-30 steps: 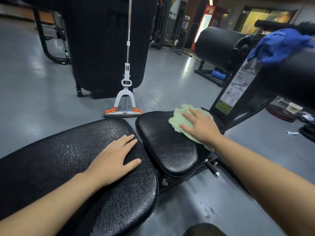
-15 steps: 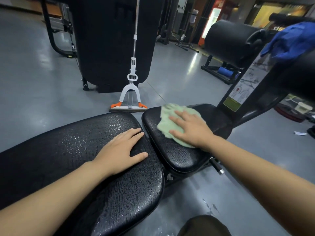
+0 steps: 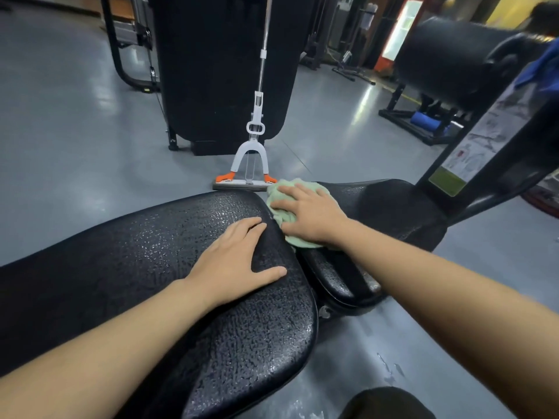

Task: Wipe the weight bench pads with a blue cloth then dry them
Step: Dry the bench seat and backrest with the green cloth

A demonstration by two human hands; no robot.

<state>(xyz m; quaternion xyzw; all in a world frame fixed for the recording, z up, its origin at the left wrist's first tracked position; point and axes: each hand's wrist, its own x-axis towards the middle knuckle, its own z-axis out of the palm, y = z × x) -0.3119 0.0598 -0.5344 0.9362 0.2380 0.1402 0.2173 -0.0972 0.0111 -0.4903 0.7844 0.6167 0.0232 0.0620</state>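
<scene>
The long black bench pad [image 3: 145, 267] shines with water droplets. My left hand [image 3: 233, 261] rests flat on its right end, fingers straight. Just beyond it lies the smaller black seat pad [image 3: 390, 213]. My right hand [image 3: 308, 213] presses a light green cloth [image 3: 279, 204] flat onto the left end of that seat pad, close to the gap between the two pads. A blue cloth [image 3: 541, 68] hangs over the machine's padded roller at the far right edge, partly cut off.
A white and orange squeeze mop [image 3: 248, 176] leans upright just behind the pads. A large black machine shroud [image 3: 220, 65] stands behind it. A black post with an instruction label [image 3: 472, 152] rises at the right. Grey floor [image 3: 75, 146] lies to the left.
My right hand has slid the green cloth leftward across the seat pad, from its far right side to its left end. My left hand has stayed on the long pad.
</scene>
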